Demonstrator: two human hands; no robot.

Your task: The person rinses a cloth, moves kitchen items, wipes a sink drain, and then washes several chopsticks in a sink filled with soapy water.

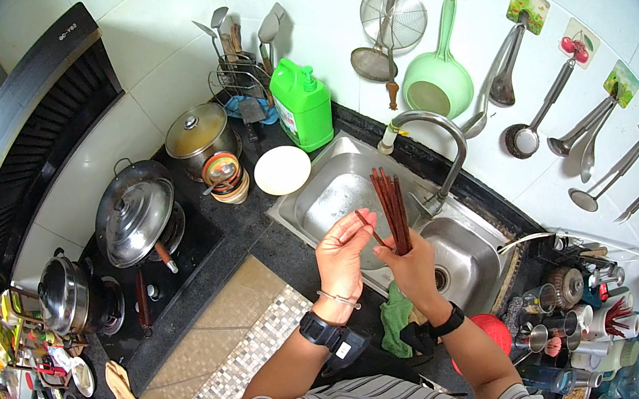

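Observation:
Over the steel double sink (319, 199), my right hand (414, 268) is closed round a bundle of dark brown chopsticks (390, 200) that stand nearly upright. Beside it, my left hand (343, 246) pinches one single chopstick (370, 226) between thumb and fingers. That chopstick is tilted and partly hidden by the fingers. Behind the bundle rises the curved tap (459, 146). A green cloth (395, 320) lies at the near edge of the sink, below my right hand.
Left of the sink are a white plate (282, 170), stacked bowls (224, 171) and a green soap jug (304, 105). A lidded wok (137, 213) sits on the stove. Ladles and a green strainer (439, 82) hang on the wall. Cups and jars (567, 289) crowd the right counter.

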